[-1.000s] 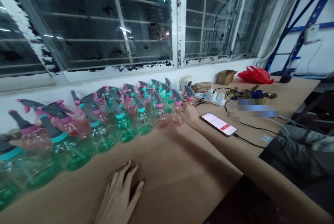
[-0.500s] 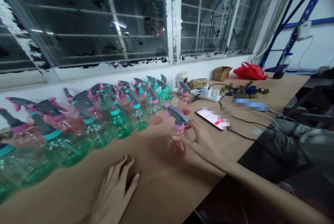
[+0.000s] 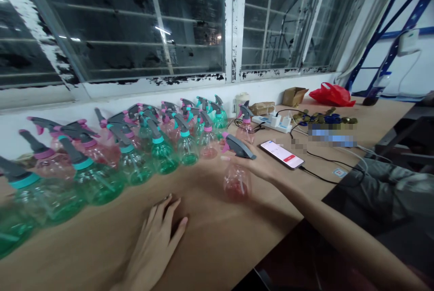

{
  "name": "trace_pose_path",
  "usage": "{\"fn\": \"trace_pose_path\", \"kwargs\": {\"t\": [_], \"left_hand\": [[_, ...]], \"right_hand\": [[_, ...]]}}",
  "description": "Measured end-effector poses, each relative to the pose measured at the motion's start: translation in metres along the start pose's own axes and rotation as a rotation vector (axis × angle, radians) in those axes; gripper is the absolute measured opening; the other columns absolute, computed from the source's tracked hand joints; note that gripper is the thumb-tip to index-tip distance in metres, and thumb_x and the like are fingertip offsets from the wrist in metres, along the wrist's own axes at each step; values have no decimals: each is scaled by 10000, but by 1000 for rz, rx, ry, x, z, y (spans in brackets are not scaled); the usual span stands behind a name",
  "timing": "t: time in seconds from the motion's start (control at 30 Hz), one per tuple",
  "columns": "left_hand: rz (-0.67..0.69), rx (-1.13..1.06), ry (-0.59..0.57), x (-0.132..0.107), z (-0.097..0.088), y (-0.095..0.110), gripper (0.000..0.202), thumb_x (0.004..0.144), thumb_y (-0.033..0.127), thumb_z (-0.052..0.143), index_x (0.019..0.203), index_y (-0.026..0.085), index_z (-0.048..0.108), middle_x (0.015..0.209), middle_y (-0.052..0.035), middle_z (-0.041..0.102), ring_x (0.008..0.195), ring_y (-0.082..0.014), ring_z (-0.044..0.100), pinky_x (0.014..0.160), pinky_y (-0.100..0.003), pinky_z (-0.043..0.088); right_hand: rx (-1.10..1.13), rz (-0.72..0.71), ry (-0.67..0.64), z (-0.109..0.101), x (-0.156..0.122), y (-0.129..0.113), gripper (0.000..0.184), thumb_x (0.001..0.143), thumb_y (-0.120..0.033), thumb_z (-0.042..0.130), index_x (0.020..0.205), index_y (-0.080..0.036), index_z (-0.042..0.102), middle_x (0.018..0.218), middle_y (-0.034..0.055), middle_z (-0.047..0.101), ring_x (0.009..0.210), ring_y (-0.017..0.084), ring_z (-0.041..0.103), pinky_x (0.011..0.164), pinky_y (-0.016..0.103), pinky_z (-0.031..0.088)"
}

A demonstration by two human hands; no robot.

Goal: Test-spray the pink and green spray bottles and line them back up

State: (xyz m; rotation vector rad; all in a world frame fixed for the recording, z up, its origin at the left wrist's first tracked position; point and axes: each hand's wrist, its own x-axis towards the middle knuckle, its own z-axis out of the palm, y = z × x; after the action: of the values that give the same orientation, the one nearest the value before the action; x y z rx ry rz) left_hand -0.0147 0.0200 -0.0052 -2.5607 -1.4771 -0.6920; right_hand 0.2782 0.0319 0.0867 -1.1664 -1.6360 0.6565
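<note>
A pink spray bottle with a grey and pink trigger head stands upright on the brown table. Around its neck, just under the head, my right hand is closed, covering the pink collar. My left hand lies palm down on the table, fingers spread, holding nothing. To the left, several more spray bottles stand in rows; a green spray bottle is in the front row, and a pink spray bottle is behind. Another pink spray bottle stands behind my right hand.
A phone lies right of my right hand, with a cable attached. Beyond it are a white power strip, cords, a pile of small blue and brassy pieces, a cardboard box and a red plastic bag. Windows line the back wall.
My right hand has shifted from the side of the bottle up to its neck, its fingers now around the collar. My left hand stays flat. The view has turned slightly left.
</note>
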Motion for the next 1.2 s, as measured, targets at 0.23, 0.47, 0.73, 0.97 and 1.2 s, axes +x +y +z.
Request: {"fn": "trace_pose_path", "kwargs": {"t": [0.23, 0.47, 0.73, 0.97, 1.2], "left_hand": [[-26, -17, -10, -2, 2, 1, 408, 893, 434, 408, 1199, 189, 524, 1271, -98, 538, 1178, -287, 491, 966, -501, 429], [-10, -4, -16, -2, -1, 4, 413, 900, 426, 406, 1218, 180, 502, 1264, -107, 541, 1175, -283, 489, 974, -487, 421], [-6, 2, -6, -3, 2, 4, 401, 902, 413, 416, 1222, 181, 488, 1266, -109, 533, 1177, -283, 482, 971, -488, 422], [-2, -8, -8, -3, 1, 4, 400, 901, 427, 418, 1212, 188, 498, 1266, -112, 525, 1181, -287, 473, 972, -492, 415], [-5, -11, -26, -3, 1, 4, 416, 907, 425, 398, 1226, 174, 488, 1274, -122, 516, 1193, -295, 459, 975, -504, 406]], "right_hand": [[96, 15, 90, 23, -7, 1, 244, 759, -424, 622, 934, -254, 626, 853, 7, 645, 829, 207, 598, 774, 369, 471], [218, 43, 1, 23, -19, -8, 221, 764, -409, 621, 909, -246, 653, 814, 14, 655, 789, 192, 588, 719, 326, 468], [219, 47, 2, 25, -19, -5, 152, 752, -366, 648, 852, -252, 641, 785, -8, 643, 767, 175, 580, 742, 327, 451], [305, 41, -44, 36, -29, -18, 142, 744, -327, 661, 859, -251, 626, 799, -16, 646, 775, 157, 602, 731, 290, 457], [144, 80, 128, 48, -41, -16, 224, 791, -426, 592, 808, -210, 651, 668, -16, 593, 574, 121, 516, 501, 237, 405]]}}
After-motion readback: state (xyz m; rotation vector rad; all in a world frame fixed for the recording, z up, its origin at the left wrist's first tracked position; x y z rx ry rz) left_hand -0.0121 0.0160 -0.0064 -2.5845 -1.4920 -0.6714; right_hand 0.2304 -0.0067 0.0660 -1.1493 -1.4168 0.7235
